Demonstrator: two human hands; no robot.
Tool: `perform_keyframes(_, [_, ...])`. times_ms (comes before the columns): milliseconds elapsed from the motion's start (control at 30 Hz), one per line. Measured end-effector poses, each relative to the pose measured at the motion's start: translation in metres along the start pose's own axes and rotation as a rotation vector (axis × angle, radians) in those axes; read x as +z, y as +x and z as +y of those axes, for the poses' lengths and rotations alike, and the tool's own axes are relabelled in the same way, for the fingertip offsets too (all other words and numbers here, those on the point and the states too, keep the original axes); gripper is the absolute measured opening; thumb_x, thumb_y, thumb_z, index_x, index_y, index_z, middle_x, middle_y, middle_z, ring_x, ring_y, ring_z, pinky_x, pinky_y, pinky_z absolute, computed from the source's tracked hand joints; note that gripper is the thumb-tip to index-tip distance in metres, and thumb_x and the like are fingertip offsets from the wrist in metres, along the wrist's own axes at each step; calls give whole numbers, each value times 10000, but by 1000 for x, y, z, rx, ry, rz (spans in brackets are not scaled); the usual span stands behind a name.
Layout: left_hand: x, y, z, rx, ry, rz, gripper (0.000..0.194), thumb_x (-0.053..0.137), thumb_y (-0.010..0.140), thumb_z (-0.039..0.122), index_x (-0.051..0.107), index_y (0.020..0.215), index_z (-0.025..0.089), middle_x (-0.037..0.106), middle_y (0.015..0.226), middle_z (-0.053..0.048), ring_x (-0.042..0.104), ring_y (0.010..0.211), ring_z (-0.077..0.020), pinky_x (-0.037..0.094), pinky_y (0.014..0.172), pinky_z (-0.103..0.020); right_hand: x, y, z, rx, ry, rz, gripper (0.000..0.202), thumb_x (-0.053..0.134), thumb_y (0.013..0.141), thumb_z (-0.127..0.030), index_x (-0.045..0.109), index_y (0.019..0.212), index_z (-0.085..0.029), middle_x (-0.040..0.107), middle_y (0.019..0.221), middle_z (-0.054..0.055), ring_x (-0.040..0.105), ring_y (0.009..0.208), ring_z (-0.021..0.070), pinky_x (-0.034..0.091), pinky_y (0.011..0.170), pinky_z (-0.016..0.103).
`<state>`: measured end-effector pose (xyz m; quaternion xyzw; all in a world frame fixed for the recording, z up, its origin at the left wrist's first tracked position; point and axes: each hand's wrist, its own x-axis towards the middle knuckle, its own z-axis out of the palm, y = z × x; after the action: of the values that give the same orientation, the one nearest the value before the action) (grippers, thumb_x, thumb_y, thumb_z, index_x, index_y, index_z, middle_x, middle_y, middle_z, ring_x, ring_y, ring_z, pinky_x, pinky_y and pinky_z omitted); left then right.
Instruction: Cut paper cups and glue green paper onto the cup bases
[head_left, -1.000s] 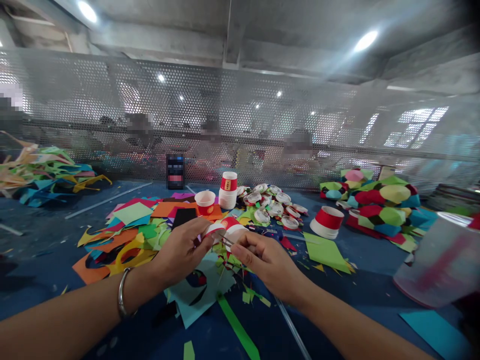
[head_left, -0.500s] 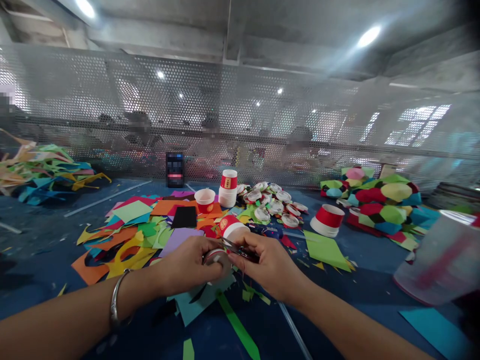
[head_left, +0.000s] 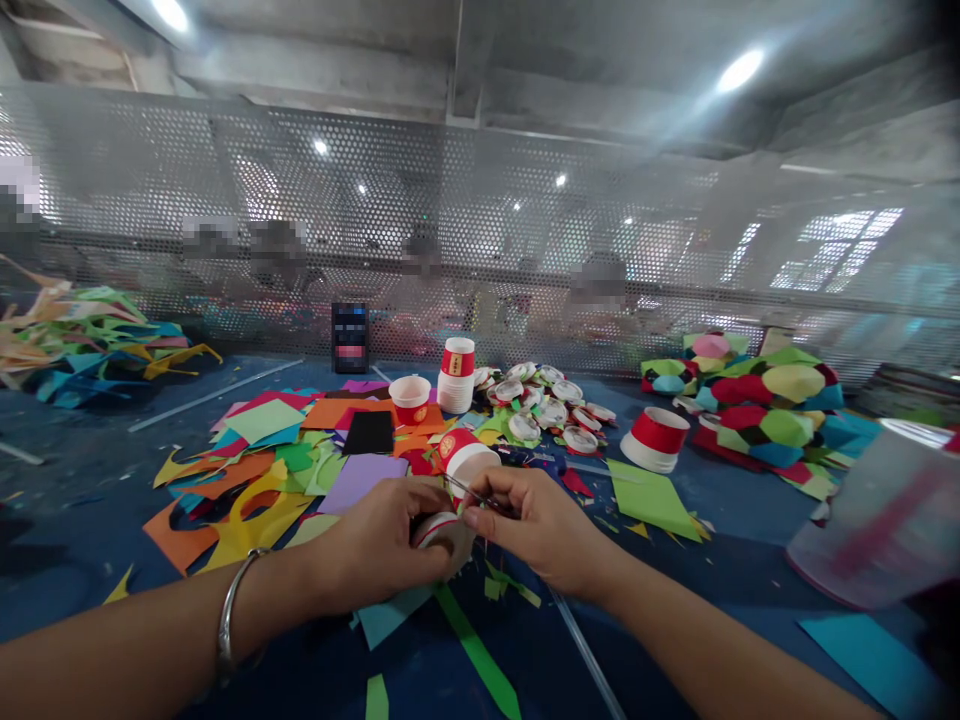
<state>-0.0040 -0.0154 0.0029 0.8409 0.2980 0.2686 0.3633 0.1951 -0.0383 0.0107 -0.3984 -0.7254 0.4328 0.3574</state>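
Observation:
My left hand [head_left: 367, 545], a silver bangle on its wrist, is closed on a round white paper cup bottom [head_left: 436, 528] with a thin red edge. My fingers cover part of this piece. Small scissors [head_left: 462, 487] sit in my right hand [head_left: 551, 530], their blades pointing left over the cup bottom. The scissors' handles are mostly hidden by my fingers. Just beyond both hands a red and white paper cup [head_left: 466, 457] lies tipped over. Under them are a pale blue paper sheet [head_left: 394, 615] and a green strip [head_left: 480, 655].
Coloured paper scraps [head_left: 255, 500] spread to the left. Farther back stand a cup stack [head_left: 455, 392], a single cup [head_left: 409, 400] and a pile of cut cup bottoms [head_left: 551, 412]. Upside-down cups [head_left: 655, 440], patchwork paper balls [head_left: 780, 415] and a translucent container [head_left: 874, 520] are rightward.
The cup bottom has turned in my left hand and moved slightly right, showing more of its white face. My right hand has shifted a little, and the scissors' blades look closer together.

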Motion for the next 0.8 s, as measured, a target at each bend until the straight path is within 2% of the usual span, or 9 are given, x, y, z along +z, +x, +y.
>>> perform_keyframes(100, [-1,2,2,141,96,131,113,558,735,102,633,705,180,581,726,13,534,689,-132,416,642,-245,-1,2,0,-19,59,3,183,638,862,-339,608,842,-160,539,742,-9,464,671,127,368,607,267])
perform_keyframes(200, [-3,4,-3,177,57,155,97,596,796,150,652,723,180,605,765,-3,558,736,-139,435,679,-255,-1,1,-3,-46,71,30,222,641,873,-385,598,840,-170,529,762,-11,468,685,126,382,628,271])
perform_keyframes(400, [-7,8,-19,-17,-138,249,118,620,833,291,662,849,182,580,750,13,514,643,-113,431,566,-222,-4,-4,-5,-98,-44,122,284,584,917,-479,602,988,-205,587,827,6,521,712,139,398,621,269])
perform_keyframes(500, [-9,8,-21,-12,-110,296,117,614,830,281,676,862,186,593,770,2,522,668,-120,445,582,-225,-5,-5,-5,-91,-173,129,304,529,944,-507,605,1006,-219,584,770,-3,495,648,136,368,576,272])
perform_keyframes(667, [-7,6,-16,71,-88,296,109,616,847,288,677,833,199,599,773,-3,515,692,-124,442,604,-234,-3,-7,-5,-123,-271,104,278,514,957,-482,597,1013,-222,622,788,6,520,658,147,381,588,280])
perform_keyframes(800, [-5,6,-12,60,-151,246,84,625,819,261,670,791,195,584,746,5,512,661,-118,432,582,-234,-3,-7,-6,-151,-329,112,266,521,954,-464,598,1011,-215,644,808,17,535,661,149,388,594,280])
